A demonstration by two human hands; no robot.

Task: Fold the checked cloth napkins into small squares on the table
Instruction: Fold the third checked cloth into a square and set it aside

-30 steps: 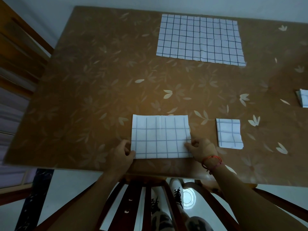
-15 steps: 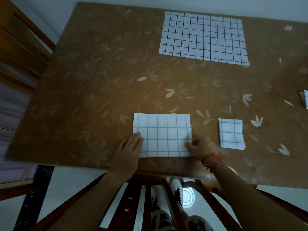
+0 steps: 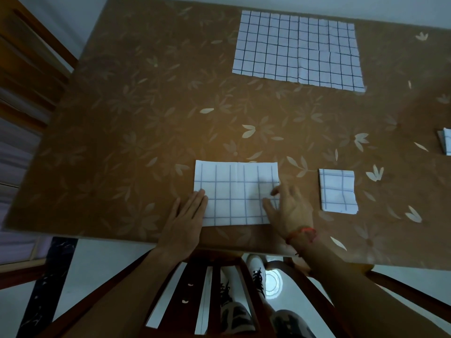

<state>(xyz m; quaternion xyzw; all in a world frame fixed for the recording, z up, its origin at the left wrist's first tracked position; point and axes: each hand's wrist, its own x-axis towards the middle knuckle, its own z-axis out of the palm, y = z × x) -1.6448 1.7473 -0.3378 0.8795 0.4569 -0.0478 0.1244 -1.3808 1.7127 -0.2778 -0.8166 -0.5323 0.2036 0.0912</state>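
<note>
Head view: flat hands [image 3: 185, 220] on half-folded napkin [image 3: 235, 191]

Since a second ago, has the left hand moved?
Yes. The left hand opened from pinching the half-folded napkin's left edge and now lies flat, fingers reaching farther onto it; the napkin stayed put.

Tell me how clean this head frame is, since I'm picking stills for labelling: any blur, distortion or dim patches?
Head view: dim and warm-toned overall; the table edges bow from wide-angle distortion; the right hand is motion-blurred, its fingers smeared over the napkin; the left hand is sharper; the far unfolded napkin is crisp; a bright glare spot shows on the floor.
</note>
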